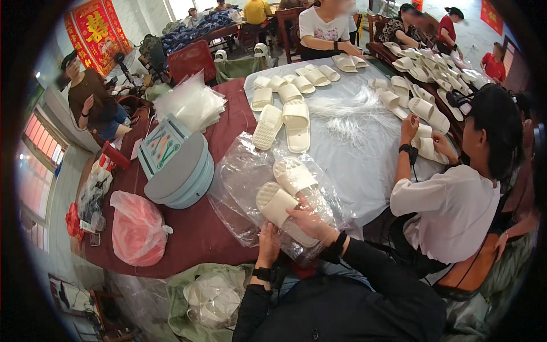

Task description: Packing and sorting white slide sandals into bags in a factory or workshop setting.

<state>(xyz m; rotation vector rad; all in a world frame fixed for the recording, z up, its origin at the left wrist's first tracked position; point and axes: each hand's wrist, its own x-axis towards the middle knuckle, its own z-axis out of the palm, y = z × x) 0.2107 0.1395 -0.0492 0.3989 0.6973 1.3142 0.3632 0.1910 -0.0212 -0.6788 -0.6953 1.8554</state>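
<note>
Head view, looking down at two bare hands over a clear crinkled plastic bag (296, 242) at the near edge of a round surface (199, 233) draped in dark red cloth. Left hand (269, 244) gripping the bag's near edge, grip closed on the plastic film. Right hand (310, 222) resting on a cream foam slipper (280, 208), fingers curled over its heel end, grip clamped on the slipper through or inside the bag; cannot tell which. Second cream foam slipper (294, 175) just beside the first, farther from the body, also under clear film. More clear plastic sheeting (239, 176) spread to the left of the pair, lying flat on the red cloth.

Further left, a stack of pale grey-blue round lids (179, 176) with a small tool card (162, 143) on top. Near it, a pink plastic bag (137, 228), knotted, sitting on the cloth. Behind, a heap of clear folded bags (191, 102).

Across the middle, a pale grey cloth (353, 148) carrying rows of loose cream slippers (288, 108), some sole up. On the right, a seated person in a white shirt (456, 205) handling another slipper. More people seated around the far side.
</note>
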